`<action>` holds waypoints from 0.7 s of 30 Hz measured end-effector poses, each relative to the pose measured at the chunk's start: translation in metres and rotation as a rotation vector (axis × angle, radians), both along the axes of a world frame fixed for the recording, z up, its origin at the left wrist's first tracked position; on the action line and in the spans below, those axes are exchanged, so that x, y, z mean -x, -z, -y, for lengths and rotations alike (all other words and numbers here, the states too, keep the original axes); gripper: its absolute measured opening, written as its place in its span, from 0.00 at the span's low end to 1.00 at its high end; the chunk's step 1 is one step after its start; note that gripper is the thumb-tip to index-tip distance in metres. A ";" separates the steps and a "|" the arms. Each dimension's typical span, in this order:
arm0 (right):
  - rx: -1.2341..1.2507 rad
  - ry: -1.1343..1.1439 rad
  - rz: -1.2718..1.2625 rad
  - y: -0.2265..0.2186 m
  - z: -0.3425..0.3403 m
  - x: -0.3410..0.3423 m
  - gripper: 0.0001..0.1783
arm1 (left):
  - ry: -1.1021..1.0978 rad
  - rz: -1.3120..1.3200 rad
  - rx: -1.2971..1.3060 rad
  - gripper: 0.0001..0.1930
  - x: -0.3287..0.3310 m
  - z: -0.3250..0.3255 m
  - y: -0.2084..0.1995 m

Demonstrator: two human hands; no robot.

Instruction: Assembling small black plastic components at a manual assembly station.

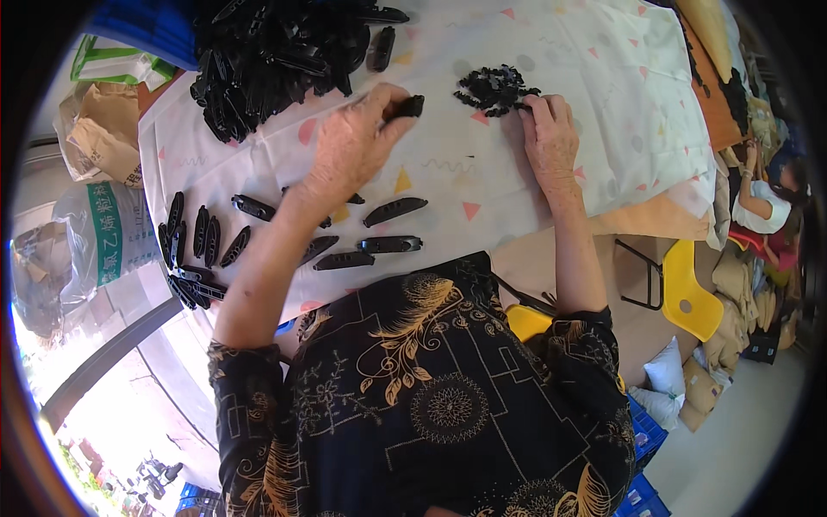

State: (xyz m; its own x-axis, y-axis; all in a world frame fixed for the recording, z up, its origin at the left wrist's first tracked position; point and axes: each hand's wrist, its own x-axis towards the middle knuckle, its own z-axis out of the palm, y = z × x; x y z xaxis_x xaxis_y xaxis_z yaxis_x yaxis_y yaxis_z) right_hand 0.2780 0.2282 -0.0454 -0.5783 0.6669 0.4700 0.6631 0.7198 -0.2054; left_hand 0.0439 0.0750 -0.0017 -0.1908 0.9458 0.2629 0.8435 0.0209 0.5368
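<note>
My left hand [357, 138] is closed around an elongated black plastic part [412, 106], whose end sticks out past the thumb and fingers. At the right edge of a small heap of tiny black pieces [493, 91], my right hand [551, 133] has its thumb and fingertips pinched on a small black piece. Below my left forearm, several slim black plastic parts [395, 212] with slots lie spread over the patterned white tablecloth [517, 194]. A large pile of similar black parts [276, 65] rises at the far left of the table.
Left of the table are a brown paper bag [102, 129], a clear plastic sack [108, 233] and a blue bin [151, 30]. A yellow chair [687, 293] and filled sacks [665, 375] stand at right. Another person [767, 202] sits farther off at right.
</note>
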 end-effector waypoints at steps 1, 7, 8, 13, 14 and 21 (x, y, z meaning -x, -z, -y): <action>0.004 -0.011 0.006 -0.002 0.000 -0.001 0.10 | -0.012 0.338 0.014 0.11 -0.008 0.007 0.005; -0.046 -0.053 0.059 -0.001 -0.003 -0.012 0.08 | -0.039 1.362 0.251 0.13 -0.029 0.031 0.010; -0.093 -0.095 0.023 -0.001 -0.003 -0.012 0.08 | -0.043 1.367 0.244 0.13 -0.032 0.034 0.009; -0.125 -0.290 -0.220 -0.020 0.033 -0.001 0.11 | 0.075 1.861 0.226 0.16 -0.038 0.043 0.011; -0.171 -0.364 -0.303 -0.029 0.046 0.004 0.12 | 0.064 1.865 0.219 0.16 -0.038 0.045 0.011; -0.229 -0.504 -0.356 -0.051 0.091 0.020 0.15 | 0.141 1.988 0.210 0.18 -0.045 0.052 0.008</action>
